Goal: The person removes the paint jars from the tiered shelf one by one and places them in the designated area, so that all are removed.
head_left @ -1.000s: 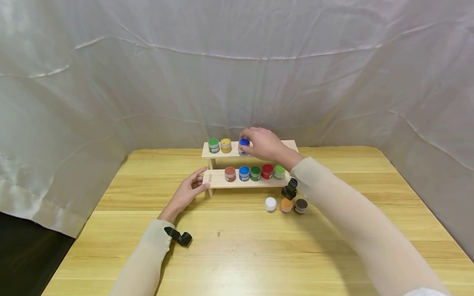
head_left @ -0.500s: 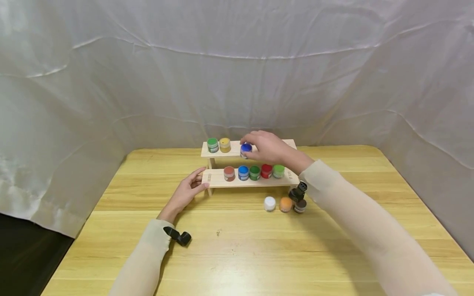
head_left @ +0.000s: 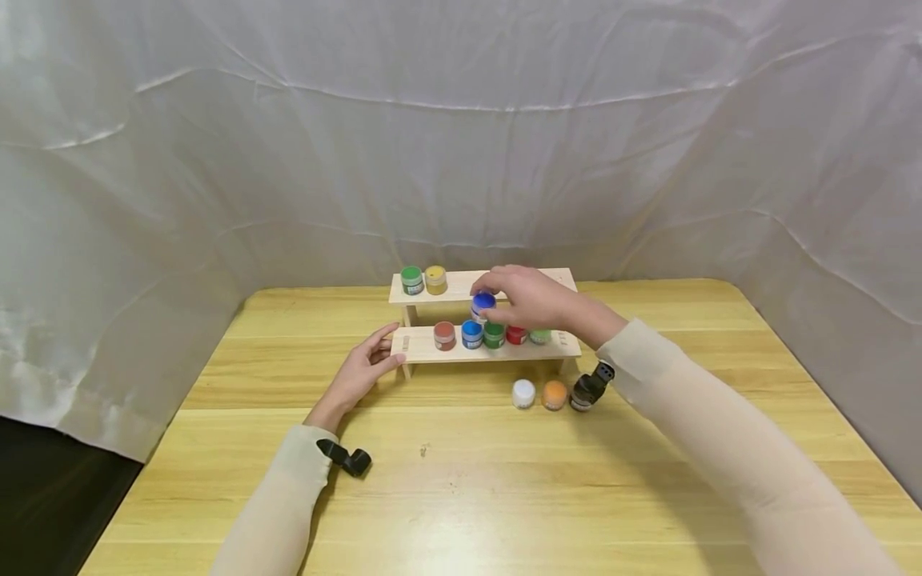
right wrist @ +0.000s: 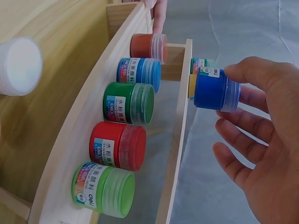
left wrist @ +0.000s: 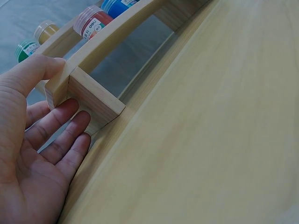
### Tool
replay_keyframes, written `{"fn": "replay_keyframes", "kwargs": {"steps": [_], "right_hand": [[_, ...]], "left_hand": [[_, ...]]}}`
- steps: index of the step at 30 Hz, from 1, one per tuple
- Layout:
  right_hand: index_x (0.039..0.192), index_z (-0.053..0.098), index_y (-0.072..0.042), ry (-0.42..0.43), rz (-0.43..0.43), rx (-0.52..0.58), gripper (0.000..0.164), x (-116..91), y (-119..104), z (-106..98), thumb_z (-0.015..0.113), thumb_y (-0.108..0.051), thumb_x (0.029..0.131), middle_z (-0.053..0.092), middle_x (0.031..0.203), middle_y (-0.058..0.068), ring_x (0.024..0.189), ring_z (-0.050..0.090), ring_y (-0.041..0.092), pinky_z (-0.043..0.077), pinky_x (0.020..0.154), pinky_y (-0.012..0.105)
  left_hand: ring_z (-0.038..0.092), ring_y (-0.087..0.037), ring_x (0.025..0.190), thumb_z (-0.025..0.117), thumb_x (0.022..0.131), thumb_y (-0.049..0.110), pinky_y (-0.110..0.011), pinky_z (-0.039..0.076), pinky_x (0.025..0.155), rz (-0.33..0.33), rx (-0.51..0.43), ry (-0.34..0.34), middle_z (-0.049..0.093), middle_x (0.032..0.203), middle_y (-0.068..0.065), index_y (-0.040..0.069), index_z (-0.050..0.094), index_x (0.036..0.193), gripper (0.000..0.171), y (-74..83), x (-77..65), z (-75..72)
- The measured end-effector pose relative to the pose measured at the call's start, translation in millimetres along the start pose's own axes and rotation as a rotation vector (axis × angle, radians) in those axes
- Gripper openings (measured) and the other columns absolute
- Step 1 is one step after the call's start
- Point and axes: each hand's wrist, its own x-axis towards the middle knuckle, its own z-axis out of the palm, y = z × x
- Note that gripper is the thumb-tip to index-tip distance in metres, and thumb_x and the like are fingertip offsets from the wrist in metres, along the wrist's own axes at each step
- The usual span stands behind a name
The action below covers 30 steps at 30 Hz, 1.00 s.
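A dark blue paint jar (right wrist: 209, 93) is pinched by its lid end between the thumb and fingers of my right hand (head_left: 533, 298). In the head view it hangs between the two tiers of the wooden rack (head_left: 418, 347). My left hand (head_left: 358, 374) grips the left end of the lower tier, thumb on top and fingers at the end and underneath. On that tier stand jars of brown-red (head_left: 444, 337), blue (head_left: 471, 335), dark green (right wrist: 126, 103), red (right wrist: 117, 145) and light green paint (right wrist: 103, 189). Green (head_left: 412, 280) and yellow (head_left: 435, 280) jars stand on the upper tier's left.
In front of the rack's right side, a white jar (head_left: 523, 394), an orange jar (head_left: 554, 395) and a dark jar (head_left: 580, 400) stand on the wooden table (head_left: 461, 496). A grey cloth backdrop (head_left: 461, 160) hangs behind the table.
My right hand has lifted the dark blue jar off the upper tier and brought it forward and slightly right. The left hand keeps its grip on the rack.
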Motion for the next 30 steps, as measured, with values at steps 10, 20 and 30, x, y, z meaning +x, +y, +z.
{"fn": "replay_keyframes", "kwargs": {"steps": [10,20,30], "right_hand": [[0.121,0.066,-0.011,-0.046,-0.08,0.074,0.032,-11.4,-2.1,4.3,0.069,-0.024,0.092,0.063,0.113,-0.003,0.102,0.056,0.021,0.045,0.095,0.037],[0.117,0.066,-0.014,-0.082,-0.153,0.124,0.027,-24.1,-3.0,15.5,0.069,-0.02,0.091,0.061,0.108,-0.006,0.093,0.055,0.023,0.047,0.083,0.037],[0.119,0.067,-0.013,-0.111,-0.221,0.128,0.028,-33.3,0.7,33.2,0.069,-0.017,0.091,0.061,0.109,-0.009,0.097,0.055,0.015,0.047,0.086,0.035]], "left_hand": [[0.058,-0.027,0.107,0.065,0.094,0.007,-0.02,0.047,0.087,-0.006,0.002,-0.001,0.056,0.125,-0.029,-0.002,0.034,0.15,0.064,0.4,-1.3,-0.3],[0.057,-0.032,0.108,0.065,0.094,0.007,-0.021,0.047,0.087,-0.011,0.012,0.004,0.057,0.124,-0.029,-0.002,0.035,0.149,0.064,2.5,-2.4,-0.1],[0.058,-0.027,0.105,0.065,0.094,0.007,-0.02,0.047,0.086,-0.003,0.014,0.005,0.057,0.124,-0.029,-0.002,0.034,0.149,0.064,5.3,-2.4,0.2]]}}
